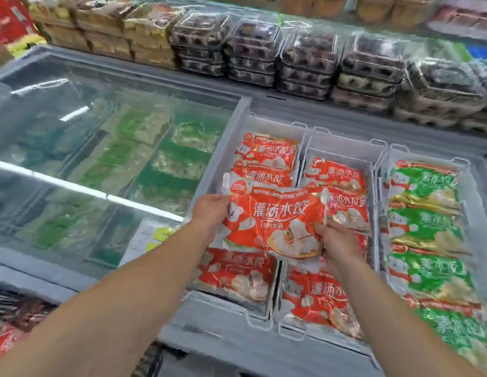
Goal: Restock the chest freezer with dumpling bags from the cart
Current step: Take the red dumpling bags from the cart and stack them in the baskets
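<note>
Shop aisle, chest freezer (237, 346) seen from above; its sliding glass lid (87, 148) is pushed left, and green packs are visible blurred under the glass. White baskets (343, 145) are set in the open right part. Red dumpling bags (267, 153) are stacked in the left basket, more red bags (318, 297) in the middle one, green bags (424, 227) in the right one.

One red bag (275, 219) is held over the baskets, across the divider between the left and middle ones, tilted slightly and face up. Its left edge is gripped by the left hand (209, 210), fingers curled under the bag, thumb side on top. Its lower right corner is pinched by the right hand (337, 240), fingers curled round the edge. The right hand sits just above the red bags in the middle basket; whether they are touched cannot be told.

Behind the freezer, stacked clear egg cartons (307, 63) are lined along a shelf, with yellowish boxed goods (106, 31) to their left. At bottom left, more red packaging (6, 341) is partly in view, blurred; the cart itself cannot be made out. Yellow tags (158, 238) are seen at the glass lid's near right corner.
</note>
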A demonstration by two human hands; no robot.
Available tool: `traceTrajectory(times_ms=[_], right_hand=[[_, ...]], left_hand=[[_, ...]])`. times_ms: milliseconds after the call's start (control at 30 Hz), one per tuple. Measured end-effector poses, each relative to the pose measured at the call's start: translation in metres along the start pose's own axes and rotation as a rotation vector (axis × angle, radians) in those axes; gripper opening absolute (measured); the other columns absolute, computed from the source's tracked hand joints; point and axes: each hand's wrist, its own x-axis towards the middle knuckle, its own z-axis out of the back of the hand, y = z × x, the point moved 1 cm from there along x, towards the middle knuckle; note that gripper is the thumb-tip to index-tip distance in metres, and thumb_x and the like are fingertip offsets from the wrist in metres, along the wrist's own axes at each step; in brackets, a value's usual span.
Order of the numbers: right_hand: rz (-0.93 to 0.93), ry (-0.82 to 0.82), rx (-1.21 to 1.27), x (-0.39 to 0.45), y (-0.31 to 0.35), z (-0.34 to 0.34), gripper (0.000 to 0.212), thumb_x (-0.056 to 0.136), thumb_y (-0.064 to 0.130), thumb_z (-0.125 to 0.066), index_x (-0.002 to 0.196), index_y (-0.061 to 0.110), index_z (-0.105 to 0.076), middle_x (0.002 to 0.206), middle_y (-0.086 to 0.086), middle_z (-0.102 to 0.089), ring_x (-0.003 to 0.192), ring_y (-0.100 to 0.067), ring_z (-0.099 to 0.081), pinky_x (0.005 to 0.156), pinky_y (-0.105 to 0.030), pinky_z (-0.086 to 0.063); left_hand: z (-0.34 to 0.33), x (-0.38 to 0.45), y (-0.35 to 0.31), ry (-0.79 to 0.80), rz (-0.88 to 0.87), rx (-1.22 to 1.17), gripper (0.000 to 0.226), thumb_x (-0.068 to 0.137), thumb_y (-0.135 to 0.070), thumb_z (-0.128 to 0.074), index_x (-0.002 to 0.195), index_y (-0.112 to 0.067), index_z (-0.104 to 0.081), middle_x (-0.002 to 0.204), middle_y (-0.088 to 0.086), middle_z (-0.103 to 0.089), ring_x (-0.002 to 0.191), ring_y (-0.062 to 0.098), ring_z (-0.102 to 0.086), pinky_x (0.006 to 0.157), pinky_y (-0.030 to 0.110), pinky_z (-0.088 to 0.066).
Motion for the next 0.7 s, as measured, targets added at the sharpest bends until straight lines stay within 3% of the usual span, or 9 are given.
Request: traceTrajectory(times_ms=[100,233,333,433,500,567,633,667,700], right_hand=[[-0.05,-0.027,0.001,0.043,0.018,-0.003,0.011,0.09,0.011,-0.064,0.085,0.008,-0.073,0.089,-0.01,-0.077,0.091,-0.036,-0.072,0.09,-0.057,-0.055],[-0.078,-0.009,-0.046,0.115,0.04,-0.009,0.014,0.09,0.007,-0.063,0.083,0.012,-0.073,0.088,-0.009,-0.077,0.085,-0.03,-0.071,0.083,-0.045,-0.056],[-0.065,-0.015,-0.093,0.164,0.058,-0.017,0.011,0.082,0.012,-0.069,0.073,0.017,-0.074,0.078,-0.005,-0.075,0.078,-0.028,-0.068,0.077,-0.044,-0.057],[-0.048,-0.008,-0.122,0.213,0.082,-0.03,0.015,0.086,0.015,-0.067,0.071,0.016,-0.067,0.084,-0.004,-0.07,0.079,-0.026,-0.063,0.073,-0.04,-0.05],[-0.025,-0.007,-0.137,0.239,0.098,-0.043,0.014,0.087,0.015,-0.067,0.073,0.016,-0.064,0.084,-0.002,-0.07,0.083,-0.027,-0.065,0.077,-0.04,-0.052],[0.01,0.002,-0.13,0.264,0.114,-0.057,0.016,0.085,0.012,-0.067,0.07,0.015,-0.064,0.074,-0.003,-0.068,0.074,-0.027,-0.064,0.068,-0.036,-0.051],[0.077,0.018,-0.189,0.287,0.124,-0.069,0.011,0.084,0.013,-0.068,0.074,0.012,-0.065,0.072,0.0,-0.064,0.071,-0.022,-0.059,0.062,-0.03,-0.044],[0.141,0.035,-0.278,0.297,0.127,-0.074,0.005,0.085,0.015,-0.069,0.084,0.011,-0.066,0.08,0.0,-0.063,0.077,-0.02,-0.058,0.066,-0.029,-0.044],[0.218,0.049,-0.433,0.306,0.125,-0.077,0.015,0.085,0.016,-0.07,0.098,0.011,-0.065,0.092,-0.002,-0.063,0.088,-0.019,-0.058,0.074,-0.028,-0.044]], left_hand=[[-0.025,0.04,-0.013,-0.021,0.029,0.033,0.039,0.089,-0.019,-0.064,0.05,-0.015,-0.068,0.063,0.0,-0.071,0.073,0.022,-0.069,0.072,0.032,-0.057],[-0.064,0.098,-0.034,-0.067,0.041,0.104,0.032,0.091,-0.022,-0.061,0.062,-0.012,-0.067,0.07,0.006,-0.068,0.067,0.021,-0.063,0.058,0.024,-0.048],[-0.09,0.141,-0.05,-0.085,0.006,0.191,0.029,0.089,-0.025,-0.062,0.067,-0.01,-0.071,0.075,0.014,-0.07,0.078,0.029,-0.066,0.071,0.031,-0.052],[-0.117,0.188,-0.072,-0.116,0.021,0.201,0.026,0.09,-0.022,-0.057,0.076,-0.008,-0.073,0.092,0.019,-0.073,0.093,0.035,-0.069,0.081,0.04,-0.056],[-0.133,0.212,-0.086,-0.103,-0.001,0.218,0.024,0.094,-0.021,-0.054,0.086,-0.007,-0.072,0.093,0.018,-0.072,0.089,0.035,-0.068,0.08,0.035,-0.056],[-0.15,0.232,-0.102,-0.143,-0.028,0.248,0.022,0.094,-0.024,-0.054,0.083,-0.009,-0.065,0.086,0.013,-0.069,0.08,0.031,-0.065,0.074,0.03,-0.053],[-0.168,0.251,-0.108,-0.222,-0.105,0.365,0.027,0.09,-0.027,-0.055,0.1,-0.004,-0.064,0.102,0.019,-0.069,0.096,0.037,-0.065,0.084,0.039,-0.053],[-0.176,0.256,-0.109,-0.232,-0.156,0.448,0.036,0.088,-0.028,-0.057,0.115,-0.003,-0.061,0.114,0.021,-0.067,0.108,0.039,-0.061,0.093,0.042,-0.05],[-0.182,0.26,-0.105,-0.213,-0.22,0.533,0.047,0.087,-0.027,-0.059,0.128,-0.005,-0.056,0.126,0.021,-0.062,0.119,0.039,-0.056,0.101,0.044,-0.046]])
